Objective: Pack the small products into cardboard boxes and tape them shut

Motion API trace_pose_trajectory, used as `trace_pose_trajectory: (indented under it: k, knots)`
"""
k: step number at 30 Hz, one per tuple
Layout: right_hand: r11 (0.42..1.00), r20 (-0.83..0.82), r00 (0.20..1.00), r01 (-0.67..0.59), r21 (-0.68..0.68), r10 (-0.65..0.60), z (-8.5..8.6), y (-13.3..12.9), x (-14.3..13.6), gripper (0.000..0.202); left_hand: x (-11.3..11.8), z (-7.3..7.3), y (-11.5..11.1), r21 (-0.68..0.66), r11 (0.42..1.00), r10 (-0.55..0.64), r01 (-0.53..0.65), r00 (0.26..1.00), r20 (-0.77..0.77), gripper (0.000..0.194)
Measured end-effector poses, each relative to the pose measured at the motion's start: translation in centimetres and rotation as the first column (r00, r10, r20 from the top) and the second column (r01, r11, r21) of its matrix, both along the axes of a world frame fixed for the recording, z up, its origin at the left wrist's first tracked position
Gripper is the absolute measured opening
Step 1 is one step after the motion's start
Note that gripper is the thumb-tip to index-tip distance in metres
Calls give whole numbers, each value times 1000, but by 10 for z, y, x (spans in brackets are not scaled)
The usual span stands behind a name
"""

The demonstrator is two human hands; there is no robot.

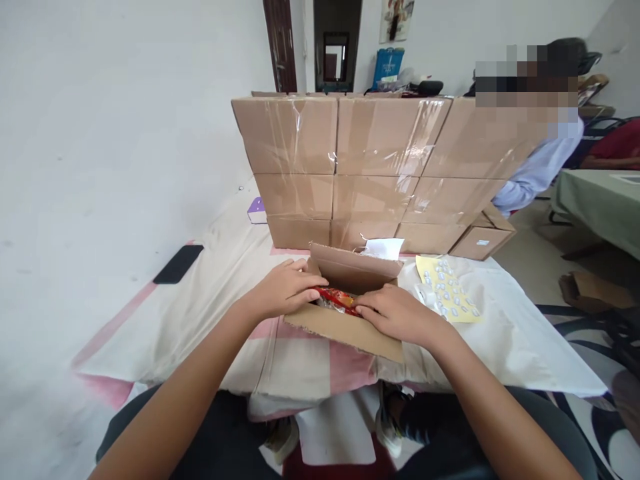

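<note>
An open cardboard box (345,328) stands on the cloth-covered table in front of me, its near and far flaps folded outward. Inside lie red, shiny packets (339,300). My left hand (285,288) reaches over the box's left edge, fingers apart, with the fingertips at the left end of the packets. From the right, my right hand (400,312) reaches in, fingers spread, its fingertips touching the packets' right end. Neither hand is closed around anything.
Stacked, taped cartons (370,173) rise behind the box. A black phone (179,264) lies left; a yellow sticker sheet (447,290) and a small closed carton (483,235) are right. A purple box (257,211) sits back left. Another person's sleeve (540,170) shows behind the stack.
</note>
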State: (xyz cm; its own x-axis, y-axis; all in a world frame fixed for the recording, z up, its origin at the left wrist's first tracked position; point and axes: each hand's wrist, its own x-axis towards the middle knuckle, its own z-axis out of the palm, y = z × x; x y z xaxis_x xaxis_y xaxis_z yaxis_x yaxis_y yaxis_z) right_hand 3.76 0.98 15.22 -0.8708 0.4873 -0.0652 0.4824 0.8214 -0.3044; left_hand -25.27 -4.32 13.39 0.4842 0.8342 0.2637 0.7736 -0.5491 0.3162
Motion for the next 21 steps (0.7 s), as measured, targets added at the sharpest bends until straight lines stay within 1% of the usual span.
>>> trace_pose_trajectory:
  k: [2,4,7,9,12,14,17,19,21]
  knots:
    - [999,6,1000,-7,35,7,-1,0,1,41,7,0,9,-45,999,3,-7,996,-89,65]
    - [998,1,1000,-12,61,12,-2,1,3,42,12,-1,11,-81,997,-27,13,985,-171,64]
    - [995,-3,999,-46,88,46,-3,3,9,42,17,1,4,-80,994,-88,69,958,-271,75]
    - [993,-13,997,-78,87,79,-3,4,13,40,19,2,-3,-55,993,-113,101,947,-300,84]
    - [989,-44,991,-125,78,129,-2,2,18,37,20,2,-13,-8,991,-126,130,942,-310,89]
    - [988,-64,987,-141,66,145,-1,-1,20,37,20,-1,-18,5,988,-143,151,943,-299,86]
    - [989,-98,985,-144,16,145,1,-5,23,38,19,-3,-24,25,980,-188,199,954,-233,78]
    - [990,-121,983,-138,-13,136,3,-6,26,38,18,-3,-29,88,972,-196,216,961,-195,75]
    - [991,-147,981,-131,-32,125,4,-7,29,37,17,-2,-36,183,959,-185,216,968,-172,72]
